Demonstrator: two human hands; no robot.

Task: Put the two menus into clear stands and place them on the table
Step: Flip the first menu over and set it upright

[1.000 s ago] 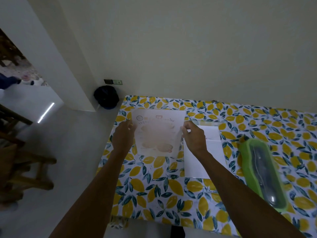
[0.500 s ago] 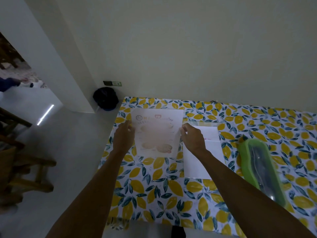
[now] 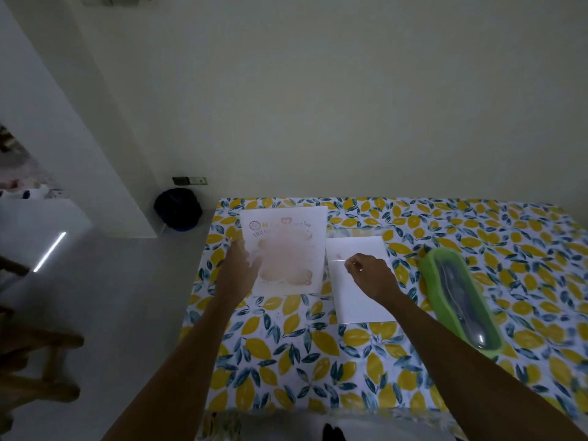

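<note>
While the printed menu (image 3: 288, 249) lies flat near the far left corner of the tabletop (image 3: 318, 351), the left hand (image 3: 239, 265) rests on its left edge with the fingers spread and flat, nothing gripped between them. Just to the right of this menu, and slightly apart from it, lies a white sheet (image 3: 359, 300), apparently the second menu turned face down; a faint clear edge shows along its far side, though whether that is a stand cannot be told. The right hand (image 3: 370, 275) sits over the upper part of this sheet, its grip pressed together, thumb and forefinger tips pinched at the paper's surface; whether they actually hold the paper cannot be told. Farther right, a long green container with a clear lid (image 3: 461, 300) lies at an angle on the tabletop, which is covered in a cloth patterned with yellow lemons and dark leaves. Beyond the far left corner, a dark round bin (image 3: 178, 209) stands on the pale floor against the plain wall, under a wall socket (image 3: 189, 180). Wooden furniture (image 3: 38, 361) shows at the left edge.
</note>
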